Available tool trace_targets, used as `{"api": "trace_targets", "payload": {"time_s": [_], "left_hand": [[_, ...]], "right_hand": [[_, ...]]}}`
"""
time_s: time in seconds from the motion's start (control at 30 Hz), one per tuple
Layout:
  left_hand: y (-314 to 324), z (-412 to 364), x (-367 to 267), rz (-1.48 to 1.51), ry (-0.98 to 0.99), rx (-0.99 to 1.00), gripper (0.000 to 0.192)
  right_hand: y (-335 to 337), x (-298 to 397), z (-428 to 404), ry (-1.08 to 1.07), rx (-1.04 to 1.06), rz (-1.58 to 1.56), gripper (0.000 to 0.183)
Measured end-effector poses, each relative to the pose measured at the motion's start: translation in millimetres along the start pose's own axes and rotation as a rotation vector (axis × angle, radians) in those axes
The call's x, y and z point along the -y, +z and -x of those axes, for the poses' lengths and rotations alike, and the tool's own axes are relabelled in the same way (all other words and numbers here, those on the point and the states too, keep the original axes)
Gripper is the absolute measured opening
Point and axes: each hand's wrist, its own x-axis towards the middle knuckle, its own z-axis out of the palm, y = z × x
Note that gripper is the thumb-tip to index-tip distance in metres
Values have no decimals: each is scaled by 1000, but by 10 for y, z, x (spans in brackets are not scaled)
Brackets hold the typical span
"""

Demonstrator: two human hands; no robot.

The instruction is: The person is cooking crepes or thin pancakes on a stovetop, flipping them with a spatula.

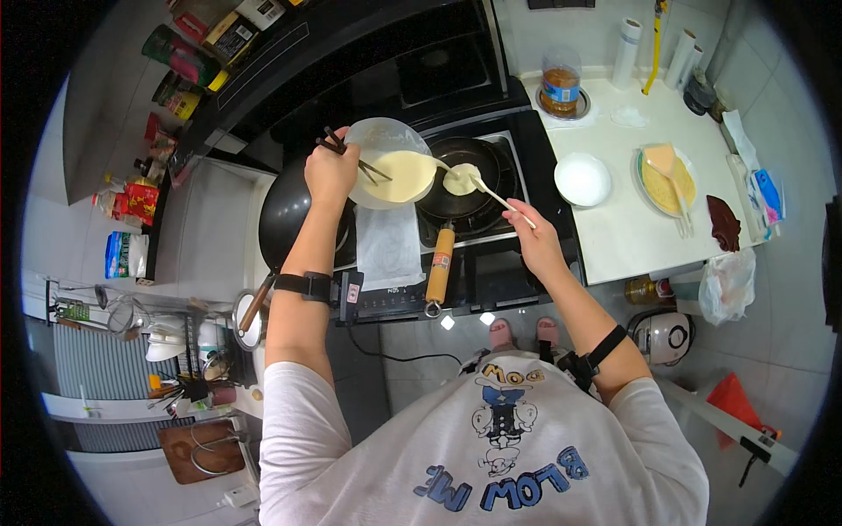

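Note:
My left hand (331,169) grips the rim of a translucent bowl (378,133) and keeps dark chopsticks (368,168) against it, their tips over the batter. Pale yellow batter (402,175) fills the tilted bowl's lower side. From the lip a stream of batter (446,167) runs down over a black frying pan (455,206). A small pale pool of batter (459,182) shows at the pan's middle. Between the fingers of my right hand (541,240) is a slim white spoon (501,201), its far end at the batter. The pan's tan handle (439,264) points towards me.
Left of the pan are a black wok (279,220) and a white cloth (389,246). On the right counter stand a white bowl (583,180), a plate (684,162) of yellow pancake with a spatula (666,167) across it, and a cut plastic bottle (560,85).

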Motion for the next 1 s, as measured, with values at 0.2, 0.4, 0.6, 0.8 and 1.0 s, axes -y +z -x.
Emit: {"api": "trace_targets", "payload": {"time_s": [0.2, 0.4, 0.6, 0.8, 1.0], "left_hand": [[157, 105, 221, 66, -31, -29, 36], [475, 261, 759, 578, -263, -54, 32], [537, 481, 841, 905, -369, -64, 29], [438, 612, 724, 941, -405, -54, 30], [424, 681, 772, 930, -424, -56, 30]], "right_hand": [[11, -46, -6, 15, 3, 2, 34], [62, -82, -13, 18, 4, -56, 35], [176, -8, -12, -33, 15, -22, 34], [341, 209, -90, -179, 40, 172, 33], [428, 294, -239, -282, -15, 226, 34]]}}
